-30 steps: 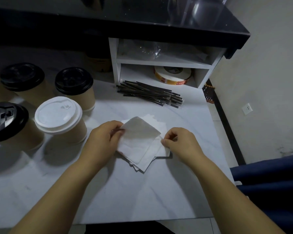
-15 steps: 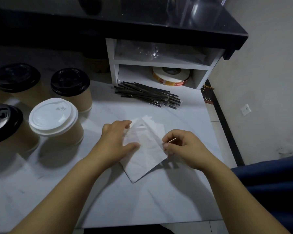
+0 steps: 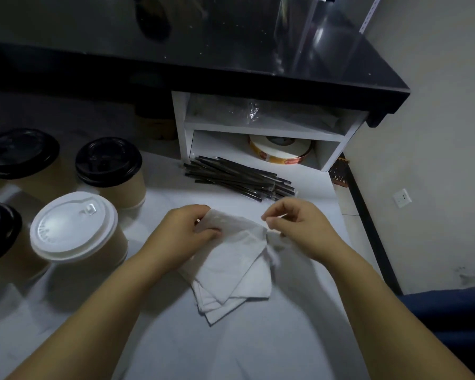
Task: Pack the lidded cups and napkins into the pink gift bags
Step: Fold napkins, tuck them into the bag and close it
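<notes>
- We see the left hand (image 3: 181, 237) with its fingers curled in, thumb and fingertips gripping the upper left edge of the napkins (image 3: 236, 272).
- The right hand (image 3: 299, 229) pinches the napkins' upper right corner between thumb and forefinger. Its other fingers are loosely bent and hold nothing.
- The napkins, a folded white stack, are at about the middle of the tabletop (image 3: 231, 352), a little nearer its right edge. Their top is gathered between the two hands and their lower corners fan out toward the near edge.
- Toward the left edge the white-lidded cup (image 3: 74, 229) stands upright, with three black-lidded cups (image 3: 109, 160) close behind and beside it.
- A bundle of black straws (image 3: 239, 179) lies near the far right corner, just in front of a white shelf unit (image 3: 180, 127).
- A tape roll (image 3: 280, 150) rests in its lower compartment.
</notes>
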A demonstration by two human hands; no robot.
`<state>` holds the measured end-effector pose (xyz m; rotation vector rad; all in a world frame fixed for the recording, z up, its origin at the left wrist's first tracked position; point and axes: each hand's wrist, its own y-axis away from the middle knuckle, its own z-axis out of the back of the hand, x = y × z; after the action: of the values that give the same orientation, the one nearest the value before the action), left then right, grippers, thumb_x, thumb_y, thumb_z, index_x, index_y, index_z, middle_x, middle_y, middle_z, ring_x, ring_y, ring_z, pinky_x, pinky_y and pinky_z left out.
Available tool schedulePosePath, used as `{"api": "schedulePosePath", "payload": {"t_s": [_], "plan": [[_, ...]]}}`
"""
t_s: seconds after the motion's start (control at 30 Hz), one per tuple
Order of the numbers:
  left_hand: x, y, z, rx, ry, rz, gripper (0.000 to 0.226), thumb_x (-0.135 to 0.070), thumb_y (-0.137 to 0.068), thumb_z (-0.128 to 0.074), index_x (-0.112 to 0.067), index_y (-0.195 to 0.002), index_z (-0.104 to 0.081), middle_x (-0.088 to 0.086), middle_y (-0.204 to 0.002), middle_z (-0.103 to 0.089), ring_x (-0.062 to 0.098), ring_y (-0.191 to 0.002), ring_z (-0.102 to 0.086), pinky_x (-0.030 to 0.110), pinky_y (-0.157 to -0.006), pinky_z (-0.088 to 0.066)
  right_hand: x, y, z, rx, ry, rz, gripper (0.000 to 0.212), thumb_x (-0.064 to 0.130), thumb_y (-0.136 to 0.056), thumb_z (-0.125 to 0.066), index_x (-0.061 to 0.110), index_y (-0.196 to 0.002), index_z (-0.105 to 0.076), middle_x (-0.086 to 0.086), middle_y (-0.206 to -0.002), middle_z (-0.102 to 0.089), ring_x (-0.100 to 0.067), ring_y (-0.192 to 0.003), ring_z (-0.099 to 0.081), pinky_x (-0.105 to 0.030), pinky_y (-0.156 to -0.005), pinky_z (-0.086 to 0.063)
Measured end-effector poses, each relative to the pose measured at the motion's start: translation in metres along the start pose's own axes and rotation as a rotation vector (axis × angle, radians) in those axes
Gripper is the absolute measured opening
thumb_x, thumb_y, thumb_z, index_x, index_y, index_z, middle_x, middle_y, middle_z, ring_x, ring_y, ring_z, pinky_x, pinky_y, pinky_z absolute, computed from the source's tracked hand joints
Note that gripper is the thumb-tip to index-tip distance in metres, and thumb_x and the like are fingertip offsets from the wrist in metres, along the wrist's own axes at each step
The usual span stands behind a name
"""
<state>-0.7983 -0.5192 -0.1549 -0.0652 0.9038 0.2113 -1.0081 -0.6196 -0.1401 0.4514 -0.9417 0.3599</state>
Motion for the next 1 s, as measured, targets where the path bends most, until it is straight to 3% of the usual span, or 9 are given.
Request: {"api": "schedulePosePath", "payload": {"t_s": [0.07, 0.13, 0.27, 0.37, 0.6, 0.77, 0.9, 1.0], "plan": [[0.003, -0.008, 0.001, -0.005, 0.003, 0.001, 0.005, -0.022, -0.078, -0.068, -0.02, -0.075, -0.063, -0.001, -0.071, -0.064, 0.014, -0.068, -0.058, 0.035, -0.062, -0.045, 0.0, -0.023, 0.001, -0.078, 0.15, 0.027, 0.007, 0.022, -0.084, -0.065, 0.027, -0.08, -0.064, 0.011, -0.082, -0.066, -0.006, -0.073, -0.06, -0.027, -0.066, -0.047], [0.007, -0.014, -0.001, -0.01, -0.035, 0.0, 0.014, -0.026, -0.08, -0.067, -0.014, -0.077, -0.061, 0.005, -0.071, -0.063, 0.019, -0.068, -0.056, 0.033, -0.063, -0.044, -0.001, -0.043, 0.0, -0.137, 0.325, 0.066, 0.005, 0.025, -0.085, -0.065, 0.026, -0.089, -0.064, 0.008, -0.089, -0.065, -0.012, -0.082, -0.06, -0.031, -0.074, -0.049], [0.013, -0.018, -0.006, -0.034, -0.057, 0.015, 0.027, -0.03, -0.08, -0.066, -0.01, -0.07, -0.051, 0.01, -0.065, -0.055, 0.014, -0.057, -0.043, 0.026, -0.052, -0.032, -0.001, -0.075, -0.007, -0.177, 0.637, 0.168, 0.033, 0.031, -0.087, -0.062, 0.018, -0.117, -0.06, -0.005, -0.108, -0.058, -0.026, -0.102, -0.051, -0.038, -0.083, -0.046], [0.017, -0.016, -0.008, -0.029, -0.058, 0.037, 0.031, -0.031, -0.08, -0.066, -0.011, -0.067, -0.047, 0.006, -0.059, -0.049, 0.009, -0.054, -0.039, 0.026, -0.052, -0.031, -0.002, -0.087, -0.013, -0.12, 0.777, 0.176, 0.029, 0.032, -0.089, -0.058, 0.02, -0.114, -0.063, -0.007, -0.106, -0.057, -0.031, -0.103, -0.049, -0.036, -0.079, -0.043], [0.02, -0.012, -0.005, -0.036, -0.053, 0.064, 0.033, -0.032, -0.08, -0.066, -0.012, -0.065, -0.044, -0.003, -0.055, -0.042, 0.009, -0.053, -0.037, 0.031, -0.052, -0.031, -0.002, -0.088, -0.01, -0.176, 0.664, 0.131, 0.012, 0.03, -0.081, -0.068, 0.024, -0.092, -0.068, 0.0, -0.089, -0.057, -0.024, -0.087, -0.054, -0.031, -0.066, -0.04], [0.018, -0.009, -0.005, -0.056, -0.054, 0.074, 0.039, -0.033, -0.081, -0.064, -0.016, -0.061, -0.036, -0.005, -0.051, -0.036, 0.009, -0.051, -0.034, 0.026, -0.049, -0.027, -0.003, -0.082, -0.005, -0.177, 0.62, 0.092, 0.014, 0.033, -0.089, -0.059, 0.023, -0.093, -0.067, -0.001, -0.09, -0.061, -0.024, -0.085, -0.055, -0.031, -0.065, -0.042], [0.018, -0.006, -0.003, -0.053, -0.037, 0.076, 0.036, -0.032, -0.083, -0.062, -0.017, -0.061, -0.037, -0.007, -0.051, -0.041, 0.007, -0.052, -0.038, 0.021, -0.049, -0.027, -0.001, -0.072, -0.003, -0.173, 0.546, 0.062, 0.018, 0.029, -0.094, -0.051, 0.021, -0.091, -0.067, 0.001, -0.078, -0.06, -0.025, -0.08, -0.056, -0.032, -0.063, -0.044], [0.014, -0.001, 0.002, -0.069, -0.049, 0.062, 0.032, -0.029, -0.084, -0.061, -0.012, -0.066, -0.042, -0.004, -0.055, -0.042, 0.007, -0.052, -0.038, 0.022, -0.05, -0.029, 0.003, -0.06, -0.002, -0.163, 0.52, 0.082, 0.02, 0.023, -0.097, -0.047, 0.016, -0.093, -0.065, -0.001, -0.082, -0.061, -0.025, -0.079, -0.055, -0.033, -0.064, -0.045]]}}
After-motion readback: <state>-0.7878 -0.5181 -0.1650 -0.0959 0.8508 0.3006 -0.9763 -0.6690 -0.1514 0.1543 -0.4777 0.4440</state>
